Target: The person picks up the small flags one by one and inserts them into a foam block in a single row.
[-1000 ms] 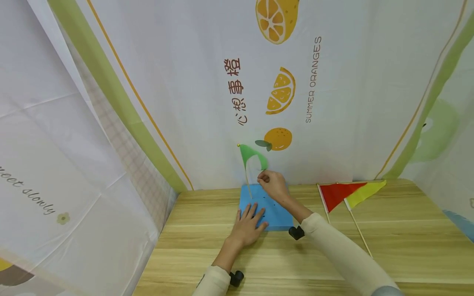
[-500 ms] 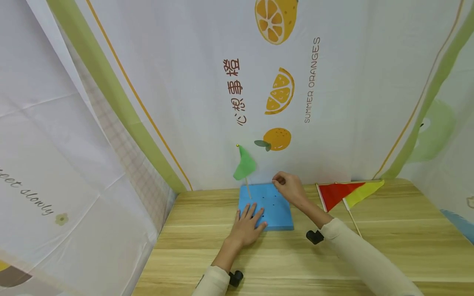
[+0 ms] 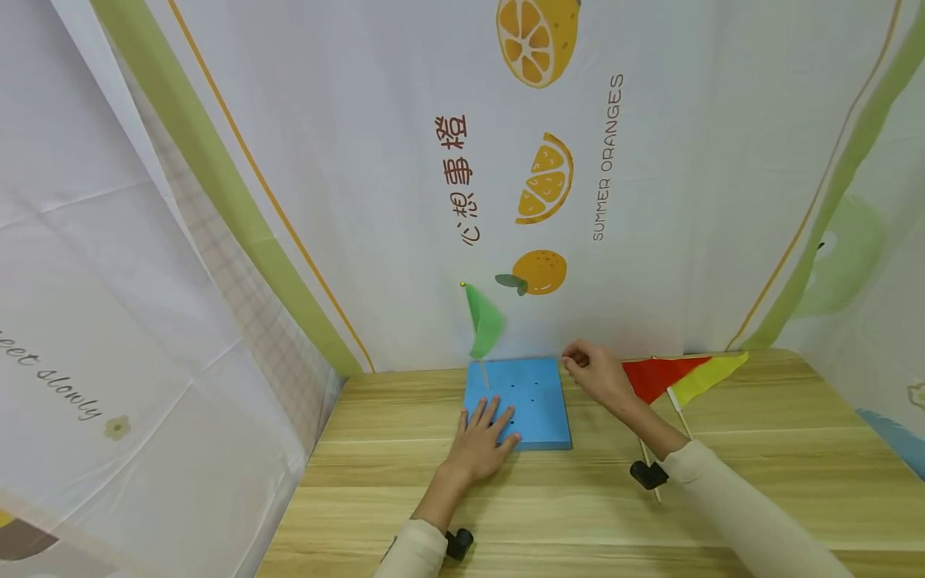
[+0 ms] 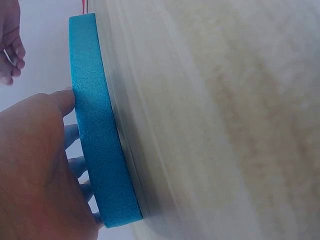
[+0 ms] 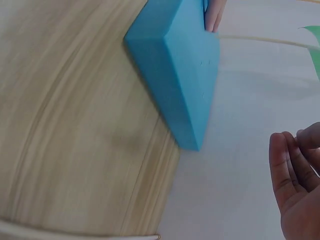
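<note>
My left hand (image 3: 477,451) rests with spread fingers on a blue foam block (image 3: 543,417), whose top has several small holes. In the left wrist view, the fingertips lie over the upper edge of the block (image 4: 100,125). A green pennant flag (image 3: 490,325) stands on a thin stick in the block's far left part, leaning slightly left. My right hand (image 3: 598,376) is in the air just right of the block. The right wrist view shows its fingers (image 5: 280,170) loosely bent with nothing between them, apart from the green flag (image 5: 316,50).
A red pennant (image 3: 654,377) and a yellow pennant (image 3: 711,379) on sticks lie at the right back of the wooden table (image 3: 376,474); the right forearm partly covers them. A printed white curtain (image 3: 405,241) hangs directly behind the table.
My right hand has moved right, away from the green flag and past the block's right edge. The flag cloth has swung loose and hangs by its stick. The left hand has stayed put.
</note>
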Demonstrator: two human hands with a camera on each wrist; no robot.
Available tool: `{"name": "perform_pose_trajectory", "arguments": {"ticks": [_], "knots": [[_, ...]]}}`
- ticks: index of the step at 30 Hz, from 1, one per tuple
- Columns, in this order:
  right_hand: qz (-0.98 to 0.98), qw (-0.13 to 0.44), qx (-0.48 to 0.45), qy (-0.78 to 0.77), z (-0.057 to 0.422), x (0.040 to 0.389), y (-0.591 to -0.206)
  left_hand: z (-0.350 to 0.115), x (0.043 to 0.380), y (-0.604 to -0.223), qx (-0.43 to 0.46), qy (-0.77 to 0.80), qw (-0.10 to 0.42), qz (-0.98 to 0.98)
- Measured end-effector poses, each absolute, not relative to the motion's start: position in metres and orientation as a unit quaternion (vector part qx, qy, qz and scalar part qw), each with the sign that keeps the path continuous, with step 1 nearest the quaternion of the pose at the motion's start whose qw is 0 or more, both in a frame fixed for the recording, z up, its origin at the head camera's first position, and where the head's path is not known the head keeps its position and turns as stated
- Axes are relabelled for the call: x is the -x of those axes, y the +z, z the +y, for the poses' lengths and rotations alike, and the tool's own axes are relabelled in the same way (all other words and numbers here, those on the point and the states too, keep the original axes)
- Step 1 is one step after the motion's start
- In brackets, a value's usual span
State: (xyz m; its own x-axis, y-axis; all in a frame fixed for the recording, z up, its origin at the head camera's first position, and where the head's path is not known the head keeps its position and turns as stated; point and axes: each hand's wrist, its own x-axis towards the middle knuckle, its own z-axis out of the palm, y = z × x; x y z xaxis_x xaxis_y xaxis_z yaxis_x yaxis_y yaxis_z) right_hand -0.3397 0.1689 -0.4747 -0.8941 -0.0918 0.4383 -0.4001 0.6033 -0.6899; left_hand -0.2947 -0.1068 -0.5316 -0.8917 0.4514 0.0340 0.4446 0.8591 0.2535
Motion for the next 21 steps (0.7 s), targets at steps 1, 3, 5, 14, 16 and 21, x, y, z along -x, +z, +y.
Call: {"name": "perform_pose_trajectory", "arguments": {"ticks": [1, 3, 5, 14, 16, 21], "knots": [[-0.876, 0.184, -0.142, 0.423, 0.172, 0.338, -0.475, -0.107, 0.295, -0.532, -0.235, 0.128, 0.011, 0.964], [-0.875, 0.185, -0.142, 0.424, 0.179, 0.336, -0.476, -0.107, 0.296, -0.534, -0.239, 0.128, 0.007, 0.962], [-0.876, 0.187, -0.14, 0.423, 0.185, 0.334, -0.477, -0.108, 0.296, -0.534, -0.245, 0.133, 0.005, 0.96], [-0.877, 0.183, -0.13, 0.424, 0.211, 0.324, -0.484, -0.108, 0.297, -0.534, -0.242, 0.13, 0.007, 0.962], [-0.879, 0.188, -0.131, 0.419, 0.217, 0.321, -0.485, -0.108, 0.296, -0.533, -0.241, 0.132, 0.008, 0.961], [-0.883, 0.197, -0.126, 0.408, 0.23, 0.314, -0.484, -0.109, 0.297, -0.532, -0.241, 0.137, 0.015, 0.961]]}}
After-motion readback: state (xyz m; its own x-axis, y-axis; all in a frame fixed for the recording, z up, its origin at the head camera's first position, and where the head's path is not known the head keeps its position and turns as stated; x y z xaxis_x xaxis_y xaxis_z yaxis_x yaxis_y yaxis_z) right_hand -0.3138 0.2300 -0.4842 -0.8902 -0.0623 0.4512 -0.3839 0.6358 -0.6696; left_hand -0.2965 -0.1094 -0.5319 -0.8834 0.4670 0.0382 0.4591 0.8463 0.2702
